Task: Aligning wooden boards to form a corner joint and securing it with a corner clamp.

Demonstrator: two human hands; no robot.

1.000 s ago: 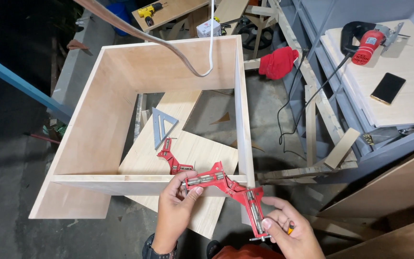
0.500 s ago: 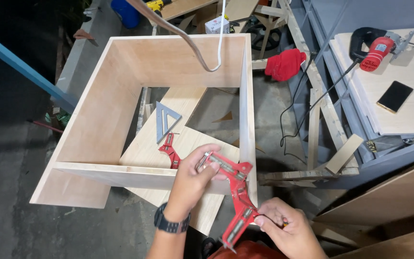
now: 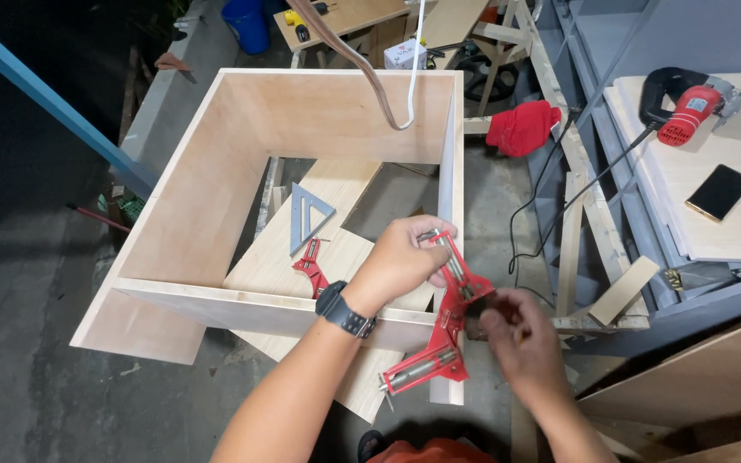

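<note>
1. Red corner clamp: sits at the near right corner of the plywood box frame, straddling the joint where the front board meets the right side board; one arm runs up along the side board, the other points down toward the viewer.
2. Left hand: wristwatch on the wrist, fingers curled over the clamp's upper arm and the top edge of the side board, gripping both.
3. Right hand: fingers pinched together on the dark knob at the clamp's outer side.
4. Second red clamp: lies on the loose plywood sheet inside the frame, just below a grey triangular square.
5. Red cloth: on the floor beyond the frame's right side.
6. Red jigsaw and dark phone: on the pale board at right, well apart from the hands.
</note>
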